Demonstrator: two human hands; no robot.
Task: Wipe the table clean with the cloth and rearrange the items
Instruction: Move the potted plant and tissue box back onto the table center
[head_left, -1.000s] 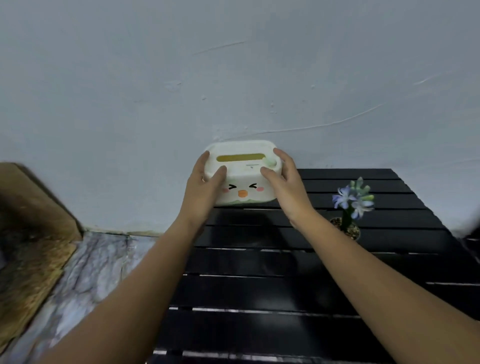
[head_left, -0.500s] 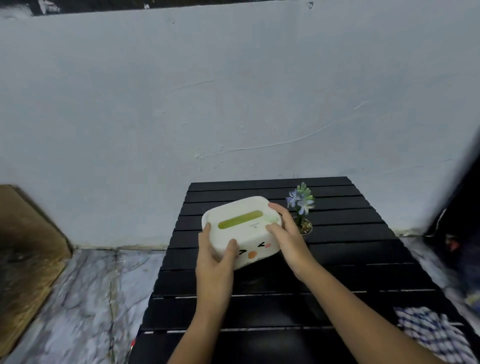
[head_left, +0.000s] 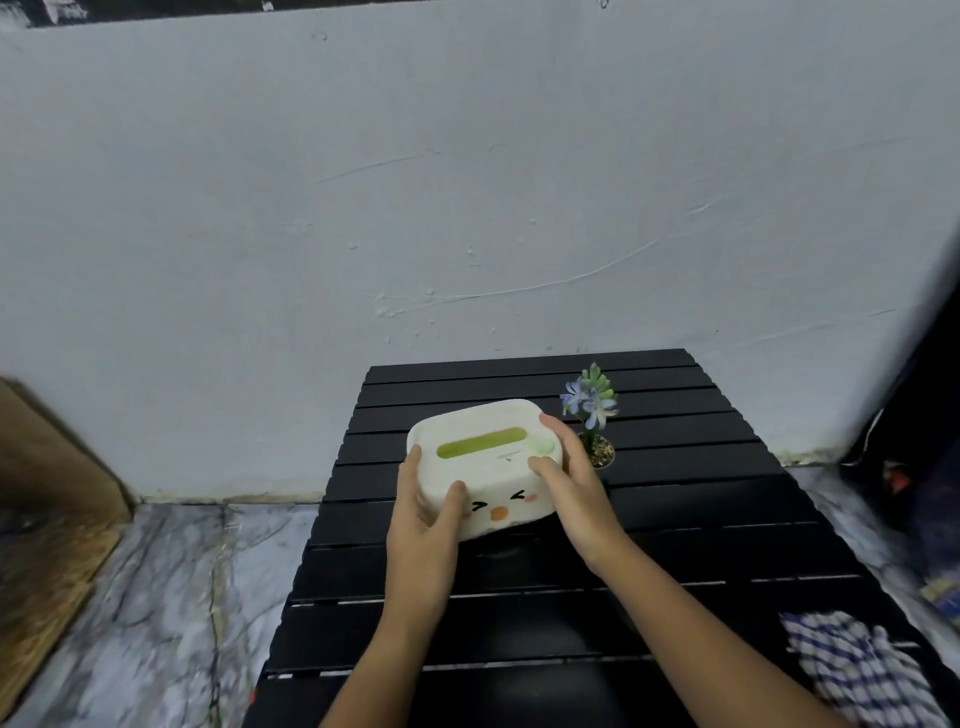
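Head view: white tissue box (head_left: 485, 464) with a green slot and a cartoon face, tilted, gripped between left hand (head_left: 423, 525) and right hand (head_left: 574, 488), fingers curled round its ends, above the middle of the black slatted counter (head_left: 675, 525). Just beside the right hand, small potted flower (head_left: 594, 415). Checked cloth (head_left: 852, 665) crumpled at the near right corner.

No legible text anywhere. Tissue box (head_left: 485, 457), frame centre: tiny dark marking beside the green slot, too small to read.
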